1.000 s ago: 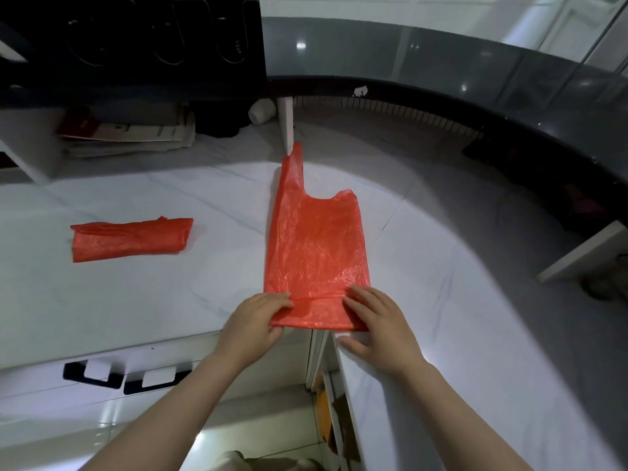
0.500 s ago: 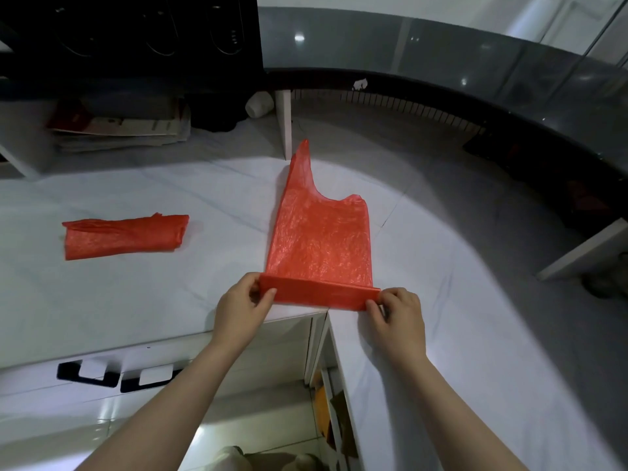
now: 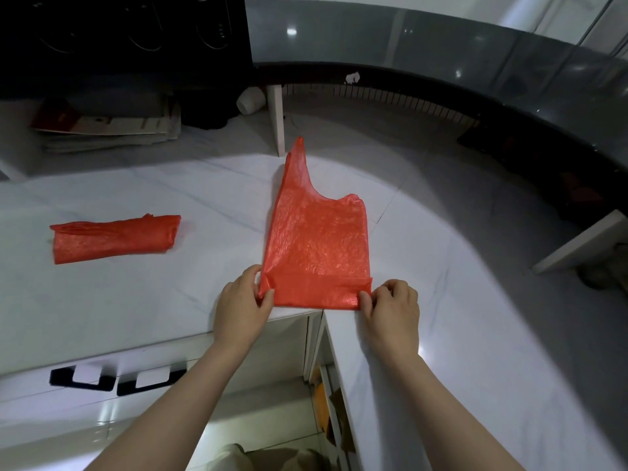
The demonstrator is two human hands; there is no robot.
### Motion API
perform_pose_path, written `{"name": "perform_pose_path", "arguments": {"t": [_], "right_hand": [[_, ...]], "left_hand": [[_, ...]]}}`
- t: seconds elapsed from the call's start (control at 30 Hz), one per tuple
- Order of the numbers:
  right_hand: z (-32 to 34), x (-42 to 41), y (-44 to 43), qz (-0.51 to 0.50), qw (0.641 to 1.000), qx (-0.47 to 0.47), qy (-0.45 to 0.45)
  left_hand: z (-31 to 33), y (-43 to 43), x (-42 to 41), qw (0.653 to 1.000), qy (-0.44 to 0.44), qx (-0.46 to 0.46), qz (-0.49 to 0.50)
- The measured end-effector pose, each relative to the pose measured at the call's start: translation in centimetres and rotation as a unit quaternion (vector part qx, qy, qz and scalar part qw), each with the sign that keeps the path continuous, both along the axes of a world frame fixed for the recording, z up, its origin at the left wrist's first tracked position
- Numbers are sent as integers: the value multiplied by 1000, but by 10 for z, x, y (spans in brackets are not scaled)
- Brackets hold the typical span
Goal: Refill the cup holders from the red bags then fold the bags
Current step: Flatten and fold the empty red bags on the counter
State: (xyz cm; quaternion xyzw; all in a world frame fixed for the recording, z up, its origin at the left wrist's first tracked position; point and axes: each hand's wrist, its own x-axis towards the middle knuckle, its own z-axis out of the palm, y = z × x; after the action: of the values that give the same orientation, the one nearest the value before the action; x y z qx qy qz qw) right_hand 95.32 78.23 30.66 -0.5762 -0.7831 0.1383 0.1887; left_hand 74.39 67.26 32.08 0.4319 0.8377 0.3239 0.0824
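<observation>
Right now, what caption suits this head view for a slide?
Left hand and right hand pinch the red bag by its folded near edge; a folded bag lies left.

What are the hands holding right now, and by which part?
Both hold the flat red bag: left hand and right hand pinch the ends of its folded bottom strip.

The red bag (image 3: 317, 246) is thin, crinkled, glossy plastic; the bench (image 3: 136, 290) is smooth, white, marble-veined, with slight sheen.

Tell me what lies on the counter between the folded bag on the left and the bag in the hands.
Nothing: in the head view, only bare white counter separates the folded bag from the held bag.
</observation>
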Motion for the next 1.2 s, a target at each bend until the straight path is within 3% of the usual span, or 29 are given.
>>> {"name": "perform_pose_path", "arguments": {"t": [0.17, 0.3, 0.4, 0.5, 0.6, 0.97, 1.07, 1.2], "right_hand": [[1, -2, -1, -8, 999, 33, 17], [4, 1, -4, 22, 997, 41, 61], [6, 5, -9, 214, 968, 126, -29], [7, 2, -1, 335, 927, 72, -156], [2, 0, 6, 325, 923, -11, -208], [11, -4, 5, 308, 932, -72, -180], [14, 1, 0, 293, 945, -43, -142], [13, 10, -3, 297, 950, -25, -93]], "left_hand": [[-4, 0, 4, 978, 184, -13, -102], [-7, 2, -1, 952, 167, -93, -238], [-13, -1, -3, 943, 148, -144, -260], [-16, -4, -3, 930, 179, -166, -276], [-19, -5, -3, 923, 202, -182, -273], [-19, -8, -2, 912, 232, -186, -281], [-5, -15, 3, 924, 222, -112, -291], [4, -23, 0, 951, 139, -53, -271]]}}
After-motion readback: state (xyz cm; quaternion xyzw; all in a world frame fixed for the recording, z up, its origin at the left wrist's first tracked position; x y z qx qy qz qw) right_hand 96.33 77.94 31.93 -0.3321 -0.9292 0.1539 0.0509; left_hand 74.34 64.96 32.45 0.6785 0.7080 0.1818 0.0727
